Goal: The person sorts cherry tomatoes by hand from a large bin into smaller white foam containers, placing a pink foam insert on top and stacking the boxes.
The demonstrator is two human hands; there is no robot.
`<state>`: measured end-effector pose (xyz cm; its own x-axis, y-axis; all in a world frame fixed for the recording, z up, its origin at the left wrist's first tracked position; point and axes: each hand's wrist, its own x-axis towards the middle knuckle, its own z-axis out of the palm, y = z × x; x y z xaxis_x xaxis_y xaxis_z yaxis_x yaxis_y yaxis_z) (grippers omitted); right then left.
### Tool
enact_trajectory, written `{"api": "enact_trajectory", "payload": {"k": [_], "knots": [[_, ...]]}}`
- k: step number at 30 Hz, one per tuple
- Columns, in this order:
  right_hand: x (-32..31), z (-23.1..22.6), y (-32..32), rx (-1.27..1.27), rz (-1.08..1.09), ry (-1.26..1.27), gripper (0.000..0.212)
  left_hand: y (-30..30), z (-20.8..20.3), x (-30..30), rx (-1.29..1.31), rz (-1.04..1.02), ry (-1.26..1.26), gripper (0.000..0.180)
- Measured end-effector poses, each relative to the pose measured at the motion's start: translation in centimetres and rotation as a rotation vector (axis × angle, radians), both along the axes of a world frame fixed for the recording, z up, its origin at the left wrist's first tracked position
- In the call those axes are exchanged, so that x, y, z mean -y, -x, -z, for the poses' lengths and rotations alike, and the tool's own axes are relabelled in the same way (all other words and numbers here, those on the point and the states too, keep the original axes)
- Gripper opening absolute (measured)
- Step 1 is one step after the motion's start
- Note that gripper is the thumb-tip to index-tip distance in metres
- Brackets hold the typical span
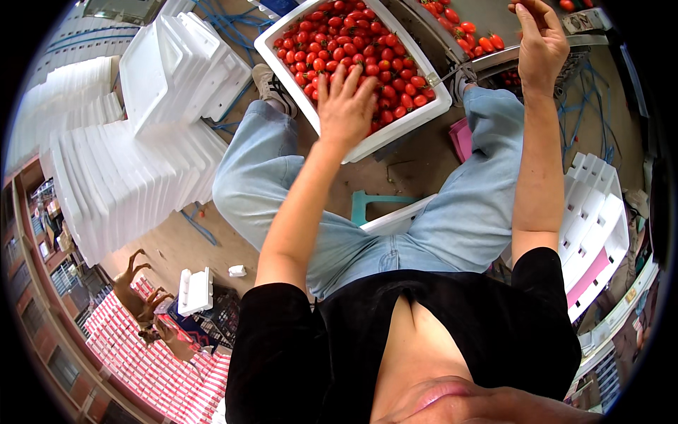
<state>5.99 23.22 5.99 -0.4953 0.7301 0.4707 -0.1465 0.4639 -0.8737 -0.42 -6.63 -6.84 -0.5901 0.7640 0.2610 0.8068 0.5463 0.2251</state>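
Observation:
A white foam box [441, 106] filled with small red cherry tomatoes [339, 49] stands in front of me between my feet. My left hand [345, 106] rests on the tomatoes near the box's near left side, its fingers spread and nothing gripped. To the right, my right hand [542, 39] is raised over the metal edge [494, 63] of a trough with loose tomatoes [466, 32] in it. The thumb and fingers of that hand are bent together in a pinch at the top of the view. What they hold, if anything, cannot be made out.
Stacks of white foam lids [134, 177] rise on the left. White foam boxes [590, 219] stand at the right, and blue strapping [586, 106] lies on the floor. A brown dog [145, 304] is by red-and-white striped sheeting [141, 360]. A teal stool edge [360, 205] shows beneath me.

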Motion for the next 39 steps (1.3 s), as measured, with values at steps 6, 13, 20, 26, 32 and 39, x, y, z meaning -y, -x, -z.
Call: {"api": "enact_trajectory", "payload": {"k": [6,13,20,26,32,39], "knots": [[1.0,-0.3,0.7,0.086,0.03,-0.002,0.012,10.9,-0.5,2.9,-0.06,-0.172,-0.132,0.026],[1.4,0.8,1.8,0.057,-0.099,-0.032,0.011,16.8,-1.5,2.7,-0.134,-0.292,0.49,0.018],[6.6,0.7,1.5,0.146,-0.409,0.092,0.009,13.2,-2.4,3.5,0.177,-0.442,-0.336,0.023],[9.1,1.4,-0.5,0.425,-1.03,-0.347,0.04,-1.6,-3.6,-1.0,1.502,-0.192,-1.17,0.006],[6.7,1.6,-2.4,0.519,-1.164,-0.358,0.029,-7.2,-5.5,-4.1,1.771,-0.153,-1.312,0.016],[-7.3,0.1,-9.3,0.932,-0.731,0.138,0.02,0.3,-1.5,2.7,0.323,-0.054,-0.32,0.046]]}}
